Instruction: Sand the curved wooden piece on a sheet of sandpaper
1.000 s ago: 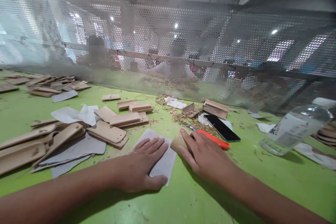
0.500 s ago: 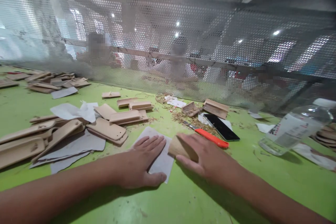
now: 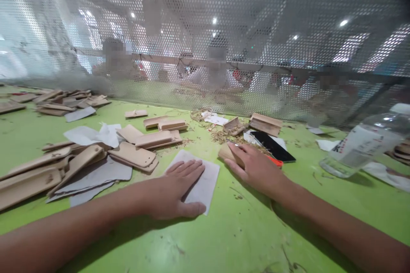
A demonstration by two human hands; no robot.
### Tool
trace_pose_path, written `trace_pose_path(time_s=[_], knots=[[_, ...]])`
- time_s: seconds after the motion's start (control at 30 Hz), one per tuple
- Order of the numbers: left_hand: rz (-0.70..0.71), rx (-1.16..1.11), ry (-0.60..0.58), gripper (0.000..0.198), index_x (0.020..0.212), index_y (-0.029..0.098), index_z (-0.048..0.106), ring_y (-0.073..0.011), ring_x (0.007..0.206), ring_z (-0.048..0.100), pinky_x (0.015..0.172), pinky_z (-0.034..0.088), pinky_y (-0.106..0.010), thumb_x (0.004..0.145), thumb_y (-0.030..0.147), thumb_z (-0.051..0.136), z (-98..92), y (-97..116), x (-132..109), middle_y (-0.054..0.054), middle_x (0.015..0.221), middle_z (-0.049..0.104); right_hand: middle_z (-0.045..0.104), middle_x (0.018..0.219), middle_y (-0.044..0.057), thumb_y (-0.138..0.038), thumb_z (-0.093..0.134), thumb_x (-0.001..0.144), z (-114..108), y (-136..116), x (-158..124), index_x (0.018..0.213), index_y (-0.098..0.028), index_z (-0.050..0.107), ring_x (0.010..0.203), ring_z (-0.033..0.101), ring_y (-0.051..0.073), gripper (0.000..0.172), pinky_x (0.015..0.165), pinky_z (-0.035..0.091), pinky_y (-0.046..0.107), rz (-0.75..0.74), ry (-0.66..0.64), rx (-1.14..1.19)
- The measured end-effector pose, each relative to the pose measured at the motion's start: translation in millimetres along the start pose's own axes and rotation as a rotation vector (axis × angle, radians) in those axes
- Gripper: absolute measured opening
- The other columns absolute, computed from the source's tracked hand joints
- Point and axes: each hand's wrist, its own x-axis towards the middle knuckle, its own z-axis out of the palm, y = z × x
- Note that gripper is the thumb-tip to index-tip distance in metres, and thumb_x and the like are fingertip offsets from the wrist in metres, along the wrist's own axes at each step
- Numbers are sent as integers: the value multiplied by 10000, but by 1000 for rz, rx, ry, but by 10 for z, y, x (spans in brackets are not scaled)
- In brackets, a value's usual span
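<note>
As perforated screen (image 3: 262, 89) rises behind green counter (image 3: 144, 249), left hand (image 3: 174, 192) lies spread flat on white paper sheet (image 3: 209, 179); right hand (image 3: 256, 168) curls round curved wooden piece (image 3: 226, 152), just right of sheet; orange handle (image 3: 277, 162) pokes out beside right hand.

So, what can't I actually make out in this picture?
In the head view:
- Paper sheet: the part beneath the left hand.
- Curved wooden piece: the part covered by the right hand.
- Orange tool: mostly hidden behind the right hand.
- Bottle label: print too small and blurred.
- People: obscured by the perforated screen and blurring.
</note>
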Motion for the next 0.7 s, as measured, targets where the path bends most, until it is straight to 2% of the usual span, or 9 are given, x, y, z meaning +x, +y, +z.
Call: trace_pose_path(time_s=[0.07, 0.13, 0.23, 0.3, 0.37, 0.43, 0.53, 0.6, 0.7], knots=[[10, -28, 47, 1040, 1678, 112, 146, -383, 1589, 104, 1273, 151, -543, 934, 669, 614, -15, -8, 3, -184, 1727, 117, 611, 1442, 244, -498, 462, 1025, -104, -51, -41, 1519, -80, 510, 1317, 578, 397, 649, 1071, 475, 571, -10, 55, 46], [16, -69, 174, 1072, 1677, 124, 156, -403, 1574, 171, 1262, 188, -551, 910, 677, 661, -39, -6, 14, -188, 1720, 193, 596, 1496, 177, -584, 466, 1015, -221, -148, -103, 1507, -161, 529, 1358, 566, 352, 652, 1109, 467, 525, 10, 52, 219], [82, -150, 435, 907, 1657, 175, 250, -382, 1483, 379, 1197, 327, -507, 954, 562, 671, -90, 6, 32, -171, 1650, 382, 694, 1374, 157, -662, 527, 964, -330, -317, -184, 1377, -201, 642, 1234, 666, 345, 629, 1019, 540, 501, 145, -212, 773], [153, -196, 508, 594, 1518, 201, 499, -325, 1265, 595, 1053, 463, -422, 1002, 465, 630, -124, 7, 37, -133, 1437, 622, 786, 1131, 171, -656, 474, 983, -335, -415, -226, 1274, -162, 686, 998, 760, 323, 610, 848, 609, 469, 246, -436, 1083], [180, -222, 520, 303, 1241, 210, 687, -256, 978, 683, 869, 512, -347, 1043, 403, 562, -152, 3, 34, -75, 1119, 750, 803, 933, 143, -630, 424, 1014, -314, -483, -264, 1186, -156, 707, 797, 771, 266, 578, 733, 614, 407, 326, -591, 1301], [176, -233, 543, 252, 1054, 212, 711, -218, 834, 664, 766, 492, -311, 1059, 380, 523, -170, 1, 27, -39, 939, 747, 798, 896, 115, -615, 423, 1031, -303, -510, -293, 1126, -180, 728, 761, 759, 222, 539, 759, 603, 369, 366, -678, 1478], [189, -264, 593, 241, 1006, 210, 681, -204, 821, 643, 734, 471, -294, 1058, 381, 519, -188, 12, 10, -31, 922, 731, 785, 941, 110, -653, 363, 1042, -322, -470, -320, 1065, -189, 752, 813, 758, 207, 606, 813, 599, 355, 368, -765, 1575], [196, -295, 624, 251, 1006, 206, 663, -202, 832, 635, 727, 468, -289, 1065, 389, 501, -203, 19, 0, -38, 936, 720, 773, 970, 120, -708, 290, 1035, -332, -420, -339, 1046, -165, 750, 798, 764, 199, 712, 757, 617, 333, 409, -846, 1579], [194, -358, 645, 269, 980, 197, 644, -197, 822, 621, 681, 460, -268, 1062, 412, 503, -220, 12, -2, -43, 921, 696, 758, 862, 119, -803, 153, 992, -295, -386, -394, 1031, -127, 724, 646, 757, 185, 885, 595, 637, 301, 512, -969, 1663]])
